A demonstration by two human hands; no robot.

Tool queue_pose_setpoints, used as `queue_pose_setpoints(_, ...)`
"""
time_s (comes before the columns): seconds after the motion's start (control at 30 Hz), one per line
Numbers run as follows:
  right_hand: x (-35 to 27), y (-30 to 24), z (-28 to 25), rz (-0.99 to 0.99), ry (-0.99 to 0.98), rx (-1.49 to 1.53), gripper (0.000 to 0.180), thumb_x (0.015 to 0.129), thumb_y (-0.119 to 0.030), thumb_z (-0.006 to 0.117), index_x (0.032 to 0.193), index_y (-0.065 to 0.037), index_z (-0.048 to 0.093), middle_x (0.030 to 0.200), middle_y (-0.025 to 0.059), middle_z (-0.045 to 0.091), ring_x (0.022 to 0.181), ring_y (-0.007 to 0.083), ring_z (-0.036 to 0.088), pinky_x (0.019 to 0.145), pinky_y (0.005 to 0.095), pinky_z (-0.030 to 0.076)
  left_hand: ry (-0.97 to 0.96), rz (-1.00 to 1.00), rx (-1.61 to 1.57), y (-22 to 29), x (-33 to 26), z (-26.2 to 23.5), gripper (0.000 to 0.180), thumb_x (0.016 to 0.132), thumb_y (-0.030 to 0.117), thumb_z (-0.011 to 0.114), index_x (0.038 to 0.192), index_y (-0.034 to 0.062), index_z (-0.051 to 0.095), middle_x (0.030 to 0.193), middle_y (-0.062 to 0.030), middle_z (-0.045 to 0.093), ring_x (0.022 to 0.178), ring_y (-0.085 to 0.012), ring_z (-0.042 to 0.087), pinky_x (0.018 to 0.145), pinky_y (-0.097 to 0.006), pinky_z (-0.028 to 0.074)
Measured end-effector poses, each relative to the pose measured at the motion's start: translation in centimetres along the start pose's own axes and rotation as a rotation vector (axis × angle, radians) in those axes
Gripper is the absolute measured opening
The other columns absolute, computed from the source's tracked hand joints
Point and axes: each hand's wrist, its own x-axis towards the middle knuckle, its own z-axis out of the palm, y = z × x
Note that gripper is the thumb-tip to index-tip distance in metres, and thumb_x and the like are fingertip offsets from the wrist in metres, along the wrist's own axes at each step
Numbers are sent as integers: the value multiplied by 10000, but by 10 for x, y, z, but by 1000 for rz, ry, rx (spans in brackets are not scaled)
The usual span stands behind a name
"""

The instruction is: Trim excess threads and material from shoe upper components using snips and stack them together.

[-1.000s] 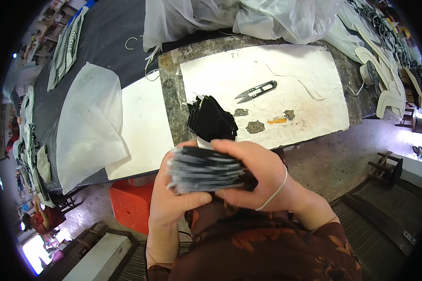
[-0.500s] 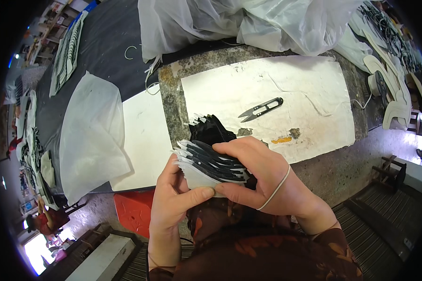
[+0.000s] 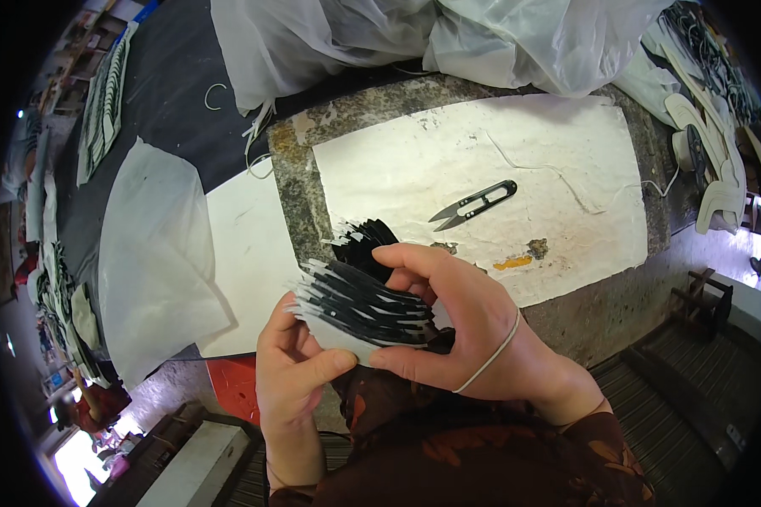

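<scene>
Between my two hands is a stack of thin black-and-white cut pieces (image 3: 359, 306), its edges fanned out in layers. My left hand (image 3: 300, 363) grips the left side, thumb across the pale front face. My right hand (image 3: 457, 325) clasps the other end, thumb at the front and index finger over the top; a pale band circles this hand. Just behind the stack, a bunch of black pieces with white tips (image 3: 365, 241) shows, partly hidden by it. Thread snips (image 3: 473, 205) with a black handle lie on the white sheet (image 3: 566, 245) beyond my right hand.
White plastic bags (image 3: 533, 42) fill the far side. A translucent sheet (image 3: 156, 253) lies at the left over white paper. White thread (image 3: 550, 166) runs across the worktop to a spool (image 3: 683, 150) at right. A red stool (image 3: 232, 384) is below the table edge.
Both hands and the stack have shifted slightly left. The layers are spread wider, and my right index finger has lifted somewhat off their top edge. The view has moved a little.
</scene>
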Motion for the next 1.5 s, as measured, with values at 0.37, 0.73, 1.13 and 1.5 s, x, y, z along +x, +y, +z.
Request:
queue_pose_setpoints(0.37,-1,1,1,-19,-50,50,715,796,-219,851,1384,-31,491,1152,162,643,1007,338,658,857,411,538,15,5,18,6,-7,0,828,718,-42,892,1416,-87,448,1304,-181,618,1193,-257,642,1018,-377,532)
queue_pose_setpoints(0.73,6,16,-5,65,22,-1,727,803,-189,876,1407,-42,500,1052,95,660,913,200,657,788,314,541,51,-43,161,16,14,23,640,822,-60,788,1386,-91,488,1301,-181,608,1147,-231,659,993,-331,524)
queue_pose_setpoints(1.13,8,14,-1,-28,58,-26,584,843,-220,801,1321,-43,516,1051,167,686,925,350,688,780,420,552,26,-25,190,16,14,18,595,840,-45,779,1367,-97,508,1282,-172,621,1154,-217,652,988,-324,515)
queue_pose_setpoints(1.5,14,19,-8,-18,97,-203,708,804,-216,848,1400,-13,525,1234,189,618,1120,338,619,966,406,510,66,6,631,12,23,9,690,828,114,842,1412,-49,514,1210,-87,547,1080,-141,565,922,-289,500)
